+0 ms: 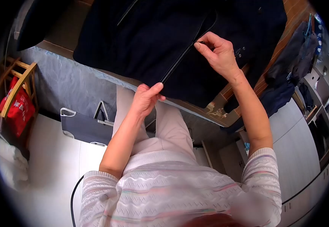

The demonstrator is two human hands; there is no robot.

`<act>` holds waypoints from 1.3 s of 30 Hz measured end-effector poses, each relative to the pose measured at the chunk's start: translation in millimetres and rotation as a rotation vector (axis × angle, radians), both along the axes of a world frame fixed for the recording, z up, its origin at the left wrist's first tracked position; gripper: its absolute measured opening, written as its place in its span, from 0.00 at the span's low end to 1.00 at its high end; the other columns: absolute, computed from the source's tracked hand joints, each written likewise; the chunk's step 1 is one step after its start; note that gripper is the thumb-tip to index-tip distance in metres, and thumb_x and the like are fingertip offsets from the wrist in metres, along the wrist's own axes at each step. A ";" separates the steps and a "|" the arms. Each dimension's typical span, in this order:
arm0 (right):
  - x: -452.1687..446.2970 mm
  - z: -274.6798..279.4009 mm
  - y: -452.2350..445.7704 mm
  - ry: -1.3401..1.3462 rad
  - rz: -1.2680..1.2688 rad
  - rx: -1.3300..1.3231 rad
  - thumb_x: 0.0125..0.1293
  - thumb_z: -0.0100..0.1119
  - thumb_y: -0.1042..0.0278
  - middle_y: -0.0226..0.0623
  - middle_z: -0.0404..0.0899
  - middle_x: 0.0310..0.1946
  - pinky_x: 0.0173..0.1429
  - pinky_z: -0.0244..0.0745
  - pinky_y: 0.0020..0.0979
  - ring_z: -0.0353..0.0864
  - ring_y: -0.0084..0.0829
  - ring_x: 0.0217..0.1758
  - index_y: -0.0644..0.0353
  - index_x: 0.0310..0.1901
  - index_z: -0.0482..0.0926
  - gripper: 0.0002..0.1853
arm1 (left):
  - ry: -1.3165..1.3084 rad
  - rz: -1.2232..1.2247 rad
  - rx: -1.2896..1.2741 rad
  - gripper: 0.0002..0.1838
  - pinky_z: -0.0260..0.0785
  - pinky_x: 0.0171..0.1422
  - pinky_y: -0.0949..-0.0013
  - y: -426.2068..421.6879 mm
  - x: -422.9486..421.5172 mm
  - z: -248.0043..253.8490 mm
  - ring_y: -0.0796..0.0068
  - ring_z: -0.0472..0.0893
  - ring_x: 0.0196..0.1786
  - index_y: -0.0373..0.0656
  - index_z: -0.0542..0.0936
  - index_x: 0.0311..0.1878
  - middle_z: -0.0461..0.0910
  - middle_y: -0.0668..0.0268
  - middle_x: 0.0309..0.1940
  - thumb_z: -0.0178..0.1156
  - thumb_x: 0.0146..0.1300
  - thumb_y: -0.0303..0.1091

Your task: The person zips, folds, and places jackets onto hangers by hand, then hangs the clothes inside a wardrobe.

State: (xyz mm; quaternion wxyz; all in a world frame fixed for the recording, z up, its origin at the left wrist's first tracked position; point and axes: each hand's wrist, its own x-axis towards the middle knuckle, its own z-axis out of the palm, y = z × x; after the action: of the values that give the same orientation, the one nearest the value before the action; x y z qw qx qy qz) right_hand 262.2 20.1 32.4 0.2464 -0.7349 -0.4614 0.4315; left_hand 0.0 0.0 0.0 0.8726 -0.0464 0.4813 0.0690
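Observation:
A dark navy garment (141, 45), which looks like a jacket, lies spread on the surface in front of me. Along it runs a narrow, shiny black zipper-like strip (177, 61), stretched slantwise between my hands. At the near edge of the cloth, my left hand (146, 100) is closed, thumb and fingers pinching the strip's lower end. Farther up, my right hand (220, 53) pinches the strip between thumb and forefinger, where a dark opening in the cloth begins. Whether a zip pull sits between those fingertips is hidden.
A bed-like surface with a grey-blue side (70, 77) supports the garment. On the left stands a wooden chair (31, 73) with a red bag (20, 109). Below lies a folded grey metal-framed item (83, 126). Dark clothes (291, 60) and shelves (319, 117) are at right.

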 end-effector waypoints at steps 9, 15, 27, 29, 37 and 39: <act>6.8 -1.1 13.5 -0.130 0.109 0.058 0.54 0.60 0.69 0.36 0.76 0.19 0.26 0.69 0.25 0.75 0.27 0.20 0.61 0.27 0.76 0.06 | 0.231 -0.161 0.334 0.09 0.69 0.25 0.77 2.8 -0.2 -6.3 0.81 0.74 0.22 0.37 0.78 0.30 0.76 0.70 0.25 0.66 0.52 0.32; 88.9 -13.7 51.3 -0.412 0.063 0.144 0.55 0.61 0.65 0.37 0.77 0.20 0.29 0.72 0.27 0.78 0.29 0.23 0.59 0.28 0.78 0.07 | 0.268 -0.246 0.415 0.09 0.67 0.24 0.77 0.9 -4.5 -16.2 0.80 0.74 0.20 0.37 0.79 0.31 0.77 0.70 0.24 0.65 0.53 0.33; 238.3 -35.7 124.4 -0.666 -0.091 0.027 0.52 0.60 0.59 0.38 0.79 0.26 0.38 0.72 0.33 0.79 0.36 0.32 0.55 0.29 0.79 0.09 | 0.308 -0.306 0.432 0.14 0.71 0.24 0.75 0.8 -1.8 -12.6 0.76 0.76 0.26 0.36 0.75 0.44 0.78 0.66 0.32 0.62 0.55 0.30; 253.7 -38.0 132.4 -0.713 -0.103 0.042 0.52 0.60 0.58 0.38 0.80 0.27 0.38 0.72 0.34 0.79 0.36 0.33 0.54 0.30 0.80 0.10 | 0.324 -0.271 0.411 0.13 0.71 0.25 0.75 1.9 0.3 -11.2 0.76 0.76 0.26 0.37 0.76 0.43 0.78 0.66 0.32 0.63 0.55 0.31; 332.0 -36.3 169.0 -0.813 -0.126 -0.026 0.51 0.60 0.54 0.40 0.80 0.31 0.45 0.72 0.34 0.79 0.36 0.39 0.55 0.33 0.80 0.13 | 0.391 -0.309 0.389 0.11 0.73 0.26 0.75 -2.3 0.3 -13.3 0.77 0.76 0.24 0.39 0.78 0.41 0.79 0.66 0.31 0.63 0.56 0.31; 342.3 -45.6 171.9 -0.796 -0.131 -0.037 0.51 0.60 0.55 0.40 0.80 0.32 0.46 0.72 0.34 0.79 0.36 0.40 0.55 0.33 0.80 0.14 | 0.396 -0.339 0.382 0.10 0.73 0.26 0.75 0.6 2.1 -8.3 0.77 0.77 0.26 0.39 0.78 0.41 0.79 0.66 0.32 0.63 0.56 0.31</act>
State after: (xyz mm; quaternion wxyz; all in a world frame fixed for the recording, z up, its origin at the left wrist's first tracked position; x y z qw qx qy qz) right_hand 604.5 192.0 -13.2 0.0623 -0.8766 -0.4654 0.1049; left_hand 2.1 0.6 -8.3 0.7540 0.2132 0.6210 0.0195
